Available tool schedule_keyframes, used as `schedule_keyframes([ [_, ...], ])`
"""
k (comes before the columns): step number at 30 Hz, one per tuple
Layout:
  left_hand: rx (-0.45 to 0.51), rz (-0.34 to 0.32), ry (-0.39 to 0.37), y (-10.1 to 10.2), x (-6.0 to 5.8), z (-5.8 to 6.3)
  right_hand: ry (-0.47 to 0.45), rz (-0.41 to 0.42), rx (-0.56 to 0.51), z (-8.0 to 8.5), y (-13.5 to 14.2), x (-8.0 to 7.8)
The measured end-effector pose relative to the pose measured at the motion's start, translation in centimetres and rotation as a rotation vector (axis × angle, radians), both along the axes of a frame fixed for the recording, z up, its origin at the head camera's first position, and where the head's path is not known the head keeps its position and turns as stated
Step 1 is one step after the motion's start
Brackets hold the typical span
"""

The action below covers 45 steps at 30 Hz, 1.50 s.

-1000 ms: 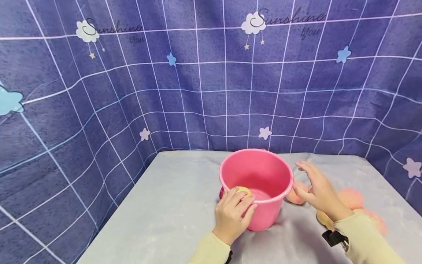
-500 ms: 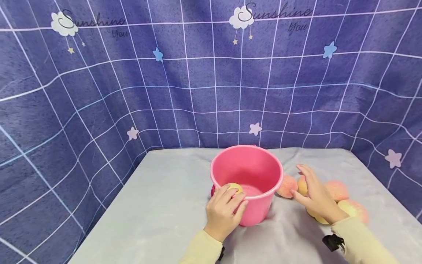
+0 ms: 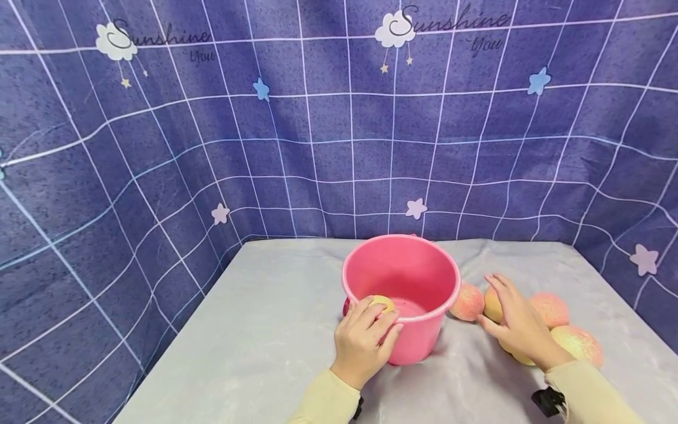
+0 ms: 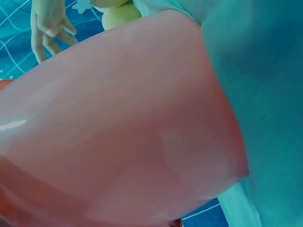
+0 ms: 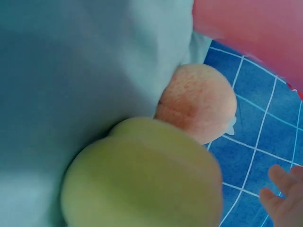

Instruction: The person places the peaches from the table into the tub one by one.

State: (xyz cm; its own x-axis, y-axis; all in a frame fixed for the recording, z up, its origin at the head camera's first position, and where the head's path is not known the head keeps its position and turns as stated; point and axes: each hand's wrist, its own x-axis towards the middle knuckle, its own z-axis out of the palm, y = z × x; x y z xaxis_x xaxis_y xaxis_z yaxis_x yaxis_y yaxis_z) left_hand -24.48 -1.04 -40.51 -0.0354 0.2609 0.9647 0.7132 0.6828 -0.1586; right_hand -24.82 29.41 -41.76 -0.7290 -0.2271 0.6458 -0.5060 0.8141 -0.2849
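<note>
1. Closest to me: my cream sleeves (image 3: 327,401), with a black strap (image 3: 548,401) at the right wrist.
2. Left hand (image 3: 361,346): fingers curled over the near-left rim of the pink bucket (image 3: 418,340), gripping it, thumb outside. The bucket stands upright. A yellow round thing (image 3: 382,304) shows just inside the rim by those fingertips; cannot tell whether the fingers also hold it.
3. Under and beside my right wrist: a yellow-pink peach (image 3: 580,344) and a yellow one (image 3: 523,358), partly hidden.
4. Right hand (image 3: 521,327): fingers wide apart, holding nothing, among the fruit; contact unclear.
5. Slightly farther: a pink peach (image 3: 551,308) right of that hand, an orange-yellow one (image 3: 492,305) partly behind its fingers, a reddish one (image 3: 467,302) just beside the bucket.
6. Beyond the grey-clothed bench (image 3: 275,306): blue gridded curtain (image 3: 328,129) with stars, clouds.
</note>
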Motion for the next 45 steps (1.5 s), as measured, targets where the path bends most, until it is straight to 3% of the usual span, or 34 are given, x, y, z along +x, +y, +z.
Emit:
schedule_keyframes([
  [6,0.003,0.004,0.007,0.0,0.0,0.0,-0.041,-0.002,0.109,-0.8,1.5,0.2],
  [15,0.000,0.005,-0.001,-0.1,0.1,0.1,0.036,0.027,0.228,-2.8,3.3,0.4],
  [22,-0.005,0.012,-0.005,-0.1,0.1,0.1,0.031,0.001,0.320,-3.1,4.0,0.9],
  [29,-0.005,0.014,-0.013,-0.2,0.3,0.2,0.037,-0.009,0.342,-3.8,4.1,1.4],
  [45,-0.022,0.015,-0.015,-0.5,0.4,0.3,0.021,-0.014,0.351,-3.8,4.1,1.1],
])
